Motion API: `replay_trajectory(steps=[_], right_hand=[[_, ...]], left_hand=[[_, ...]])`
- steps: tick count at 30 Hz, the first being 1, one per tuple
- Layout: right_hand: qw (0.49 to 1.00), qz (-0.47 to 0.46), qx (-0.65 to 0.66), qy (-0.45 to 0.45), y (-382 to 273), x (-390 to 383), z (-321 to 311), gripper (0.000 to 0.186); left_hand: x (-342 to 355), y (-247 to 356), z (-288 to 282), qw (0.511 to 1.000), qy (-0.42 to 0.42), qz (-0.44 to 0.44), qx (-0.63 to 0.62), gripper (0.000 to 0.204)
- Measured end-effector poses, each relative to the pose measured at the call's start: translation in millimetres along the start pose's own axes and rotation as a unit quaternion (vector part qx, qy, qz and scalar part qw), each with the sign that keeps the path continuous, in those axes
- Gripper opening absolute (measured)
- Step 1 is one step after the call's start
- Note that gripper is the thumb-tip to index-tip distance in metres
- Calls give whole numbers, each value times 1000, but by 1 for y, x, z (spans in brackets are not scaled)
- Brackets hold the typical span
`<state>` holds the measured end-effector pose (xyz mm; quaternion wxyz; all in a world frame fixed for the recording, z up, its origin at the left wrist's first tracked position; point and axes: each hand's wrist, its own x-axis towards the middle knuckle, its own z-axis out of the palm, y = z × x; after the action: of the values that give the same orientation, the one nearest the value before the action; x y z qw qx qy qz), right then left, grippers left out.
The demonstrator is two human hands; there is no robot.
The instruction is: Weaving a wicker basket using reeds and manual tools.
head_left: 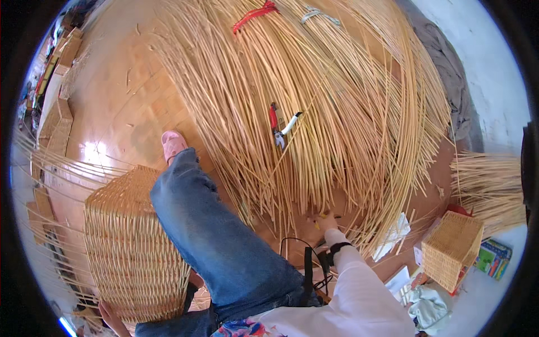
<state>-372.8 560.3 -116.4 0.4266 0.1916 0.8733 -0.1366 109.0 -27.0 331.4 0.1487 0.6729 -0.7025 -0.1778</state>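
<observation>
A half-woven wicker basket (135, 253) lies at the lower left beside my jeans-clad leg, its long unwoven canes fanning out to the left. My left hand (106, 314) is at the basket's lower left edge; its fingers are mostly hidden. Reaching forward at the right, my right hand (325, 221) is low over the floor at the near ends of the loose canes. Its fingers are closed round a small yellow and dark thing (318, 225), too small to make out. Red-and-white-handled pruning shears (278, 132) lie on the big spread of canes (314, 168), out of my hands.
Red (254, 17) and grey ties (320, 15) bind canes at the far end. A finished-looking wicker box (453, 244) stands at the right, near another cane bundle (485, 188). A black cable (303, 240) lies by my right wrist. Wicker boxes (56, 126) line the left.
</observation>
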Motion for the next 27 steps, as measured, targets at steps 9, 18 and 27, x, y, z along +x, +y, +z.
replay_trajectory(steps=[9, 18, 27], right_hand=[[835, 13, 524, -169, 20, -43, -9, 42], [995, 79, 10, 68, 91, -8, 31, 69], [985, 43, 137, -91, 31, -47, -8, 45]], left_hand=[[-20, 32, 16, 999, -6, 11, 43, 47], [3, -12, 2, 999, -28, 24, 10, 48], [25, -54, -15, 980, -105, 0, -168, 52]])
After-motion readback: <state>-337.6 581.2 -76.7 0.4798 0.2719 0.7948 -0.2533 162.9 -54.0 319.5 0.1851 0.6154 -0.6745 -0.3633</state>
